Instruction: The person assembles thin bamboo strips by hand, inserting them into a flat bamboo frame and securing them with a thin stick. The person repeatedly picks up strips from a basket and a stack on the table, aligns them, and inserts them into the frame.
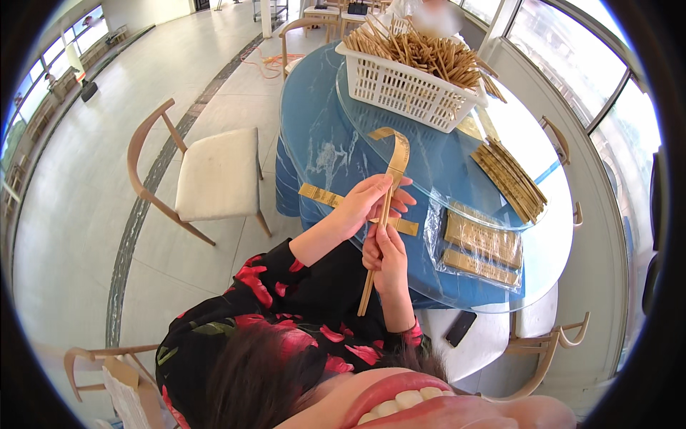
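A pair of wooden chopsticks (366, 293) slants between my two hands over the table's near edge. My right hand (386, 259) is closed around their middle, and the lower ends stick out below it. My left hand (368, 201) pinches their upper part together with a gold paper strip (400, 154), its fingers partly hidden behind. From there the strip rises and curls over to the left at its free end. Beneath my hands lies more gold paper, with one piece (320, 194) left of my left hand and another end (406, 227) right of the chopsticks.
A white plastic basket (404, 100) heaped with wooden chopsticks (429, 53) stands at the far side of the blue round table (314, 93). To the right lie a row of wrapped chopsticks (509, 179) and gold paper stacks (486, 239) in clear plastic. A phone (461, 329) rests on a white seat.
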Demonstrator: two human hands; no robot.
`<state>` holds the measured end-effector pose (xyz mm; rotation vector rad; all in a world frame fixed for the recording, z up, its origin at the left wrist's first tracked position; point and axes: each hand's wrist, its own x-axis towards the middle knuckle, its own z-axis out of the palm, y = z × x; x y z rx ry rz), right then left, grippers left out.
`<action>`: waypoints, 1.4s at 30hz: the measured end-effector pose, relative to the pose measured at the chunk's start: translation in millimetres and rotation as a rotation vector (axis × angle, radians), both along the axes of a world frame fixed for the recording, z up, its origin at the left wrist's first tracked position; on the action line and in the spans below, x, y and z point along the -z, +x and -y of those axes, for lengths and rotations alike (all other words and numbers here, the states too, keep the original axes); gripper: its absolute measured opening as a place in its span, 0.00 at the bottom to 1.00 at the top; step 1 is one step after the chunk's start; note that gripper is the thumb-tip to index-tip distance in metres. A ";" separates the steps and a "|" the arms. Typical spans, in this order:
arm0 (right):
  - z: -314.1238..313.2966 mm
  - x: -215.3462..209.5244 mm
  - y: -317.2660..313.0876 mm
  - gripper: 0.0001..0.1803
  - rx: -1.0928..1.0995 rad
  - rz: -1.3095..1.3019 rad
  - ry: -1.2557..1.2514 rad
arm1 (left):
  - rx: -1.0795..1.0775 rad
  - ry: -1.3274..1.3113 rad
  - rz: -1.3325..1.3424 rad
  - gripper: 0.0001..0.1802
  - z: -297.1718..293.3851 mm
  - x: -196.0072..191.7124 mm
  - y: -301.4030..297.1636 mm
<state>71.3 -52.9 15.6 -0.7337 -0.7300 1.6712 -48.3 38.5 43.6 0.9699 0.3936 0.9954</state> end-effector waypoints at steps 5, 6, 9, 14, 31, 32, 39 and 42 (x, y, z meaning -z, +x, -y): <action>0.0 0.7 -4.4 0.13 0.012 -0.062 -0.051 | -0.086 0.070 -0.117 0.24 8.9 4.7 -8.2; 0.7 0.7 -6.5 0.13 0.007 -0.066 -0.057 | -0.115 0.081 -0.121 0.23 12.2 7.6 -8.8; -1.8 -0.9 -11.0 0.14 -0.023 -0.078 -0.004 | -0.172 0.147 -0.138 0.22 13.8 8.7 -13.5; 0.8 -1.0 -10.4 0.14 0.019 -0.046 -0.015 | -0.307 0.332 -0.253 0.19 4.4 18.3 -10.7; 8.4 4.7 -13.0 0.15 0.068 0.070 0.027 | -0.394 0.215 -0.248 0.15 14.1 19.7 -6.1; 8.5 4.0 -12.5 0.14 0.058 0.048 0.023 | -0.401 0.229 -0.247 0.15 13.1 21.6 -5.4; 4.8 -11.8 -2.8 0.15 0.047 -0.101 -0.017 | -0.309 0.185 -0.319 0.13 33.5 30.6 -6.9; 6.3 -8.4 2.5 0.14 0.034 -0.074 -0.018 | -0.178 0.289 -0.477 0.17 32.8 32.9 -24.6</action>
